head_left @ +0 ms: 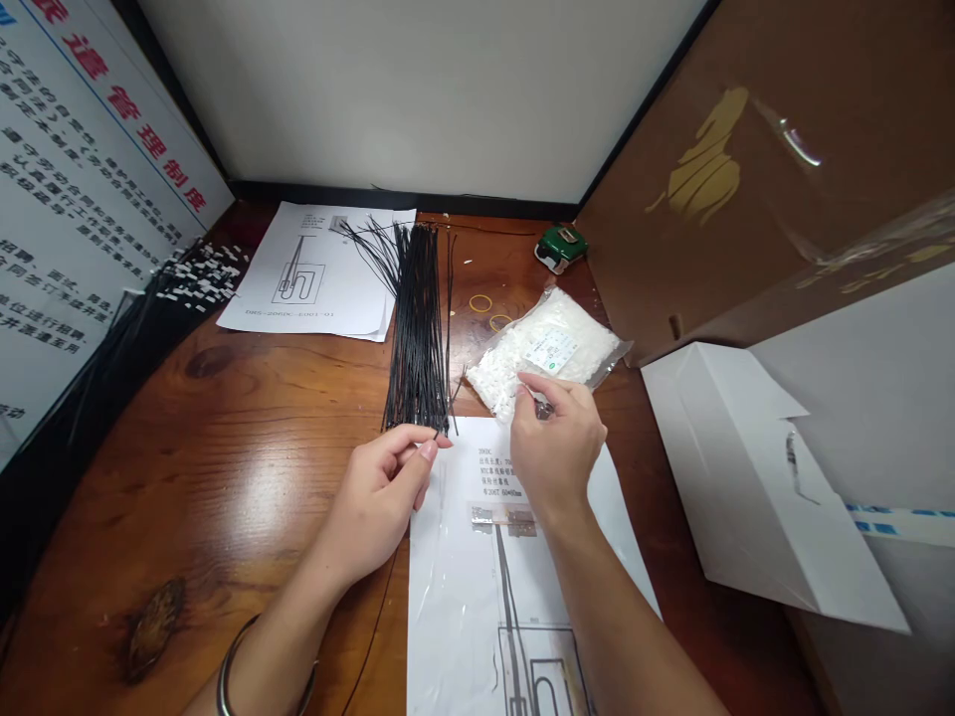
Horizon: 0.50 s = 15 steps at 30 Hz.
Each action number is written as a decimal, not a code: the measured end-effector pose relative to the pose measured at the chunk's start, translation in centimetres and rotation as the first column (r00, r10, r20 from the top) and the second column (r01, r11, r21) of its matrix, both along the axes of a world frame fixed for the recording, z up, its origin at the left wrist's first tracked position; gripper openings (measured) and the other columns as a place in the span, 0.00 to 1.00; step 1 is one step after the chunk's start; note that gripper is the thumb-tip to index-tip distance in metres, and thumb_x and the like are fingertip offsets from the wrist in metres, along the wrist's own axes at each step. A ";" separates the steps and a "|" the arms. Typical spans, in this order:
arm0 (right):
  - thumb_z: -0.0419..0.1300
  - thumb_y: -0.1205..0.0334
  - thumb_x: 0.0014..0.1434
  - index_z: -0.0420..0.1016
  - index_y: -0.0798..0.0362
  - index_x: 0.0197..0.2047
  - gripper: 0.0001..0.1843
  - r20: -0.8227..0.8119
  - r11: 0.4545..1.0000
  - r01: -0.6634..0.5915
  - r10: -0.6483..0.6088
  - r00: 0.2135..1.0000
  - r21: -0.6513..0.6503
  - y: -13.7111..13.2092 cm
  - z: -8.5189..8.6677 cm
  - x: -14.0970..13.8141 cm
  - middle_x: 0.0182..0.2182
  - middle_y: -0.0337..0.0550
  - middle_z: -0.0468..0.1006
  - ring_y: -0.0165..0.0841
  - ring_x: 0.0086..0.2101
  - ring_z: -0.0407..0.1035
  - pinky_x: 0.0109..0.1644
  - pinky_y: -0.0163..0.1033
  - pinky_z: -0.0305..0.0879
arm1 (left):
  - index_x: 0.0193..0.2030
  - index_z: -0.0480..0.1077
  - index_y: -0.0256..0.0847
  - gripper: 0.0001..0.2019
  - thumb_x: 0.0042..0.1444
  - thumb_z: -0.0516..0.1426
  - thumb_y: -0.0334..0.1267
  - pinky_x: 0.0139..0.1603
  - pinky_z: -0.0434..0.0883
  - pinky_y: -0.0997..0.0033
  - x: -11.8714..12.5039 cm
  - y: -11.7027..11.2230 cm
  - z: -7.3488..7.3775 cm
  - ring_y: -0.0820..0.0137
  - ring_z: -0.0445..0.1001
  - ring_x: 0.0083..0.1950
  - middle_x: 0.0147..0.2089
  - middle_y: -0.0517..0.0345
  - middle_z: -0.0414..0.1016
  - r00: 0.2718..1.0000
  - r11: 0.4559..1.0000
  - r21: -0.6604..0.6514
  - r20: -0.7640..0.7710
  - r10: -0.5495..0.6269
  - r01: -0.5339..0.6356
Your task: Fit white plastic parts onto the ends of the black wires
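Observation:
My left hand (388, 487) is closed in a pinch on the end of a thin black wire (375, 636), whose length trails down across the wooden table. Just beyond those fingertips lies a thick bundle of black wires (418, 318). My right hand (559, 438) is at the near side of a clear plastic bag (559, 338) full of small white pieces that look like connector housings. Its thumb and index finger are pinched together; what lies between them is too small to make out. Under both hands is a printed drawing sheet (455, 577) in a clear sleeve.
Another printed drawing (261, 288) lies at the back left. Black wires with white ends (201, 273) are heaped at the left edge. A green tape measure (561, 247) and yellow rubber bands (481, 302) sit at the back. Cardboard (671, 119) and a white box (716, 447) border the right.

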State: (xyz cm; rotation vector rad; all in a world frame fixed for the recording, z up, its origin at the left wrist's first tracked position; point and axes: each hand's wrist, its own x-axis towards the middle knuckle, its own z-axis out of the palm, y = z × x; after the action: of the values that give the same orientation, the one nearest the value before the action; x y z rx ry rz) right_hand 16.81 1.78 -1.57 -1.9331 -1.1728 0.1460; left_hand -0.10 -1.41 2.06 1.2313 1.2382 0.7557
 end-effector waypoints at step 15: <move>0.57 0.59 0.51 0.82 0.53 0.39 0.15 0.141 0.982 0.103 -0.081 0.987 -0.158 0.1 0.0 0.9 0.29 0.45 0.69 0.41 0.34 0.60 0.42 0.46 0.51 | 0.42 0.73 0.35 0.16 0.61 0.52 0.46 0.24 0.53 0.73 -0.1 -0.1 -0.2 0.75 0.55 0.22 0.20 0.67 0.57 1.000 1.000 0.005 -0.002 -0.009 0.009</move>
State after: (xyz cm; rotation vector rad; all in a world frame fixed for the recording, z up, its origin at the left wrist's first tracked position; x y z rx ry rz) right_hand 17.70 1.86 -1.60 -2.1682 -1.1867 0.0660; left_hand -0.19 -1.53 1.89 1.2409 1.2331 0.7514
